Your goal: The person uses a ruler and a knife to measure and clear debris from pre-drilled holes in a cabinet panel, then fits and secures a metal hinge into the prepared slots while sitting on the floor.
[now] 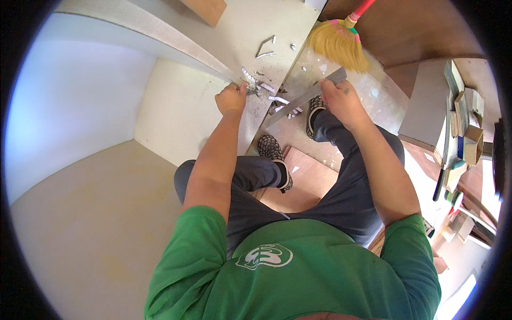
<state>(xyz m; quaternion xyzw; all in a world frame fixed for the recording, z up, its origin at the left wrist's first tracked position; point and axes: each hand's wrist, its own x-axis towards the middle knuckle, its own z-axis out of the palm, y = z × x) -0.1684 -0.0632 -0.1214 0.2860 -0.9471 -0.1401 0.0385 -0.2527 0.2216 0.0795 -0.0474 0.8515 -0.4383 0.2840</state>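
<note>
My right hand (344, 101) is closed round a long flat grey strip (301, 101), which slants down to the left over the edge of the pale board. It looks like metal or a thin board, but its exact kind is unclear. My left hand (231, 99) is closed at the end of the white panel's edge, beside a heap of debris (257, 89). Something small and grey shows by its thumb, too small to name. Curled white strips (280, 100) and dark crumbs lie between my two hands.
A straw broom (341, 42) with a red handle stands at the far right. A bent white strip (265, 47) lies on the pale board (288, 21). Wood offcuts and a long knife (444, 160) rest at the right. A reddish board (298, 181) lies by my shoes.
</note>
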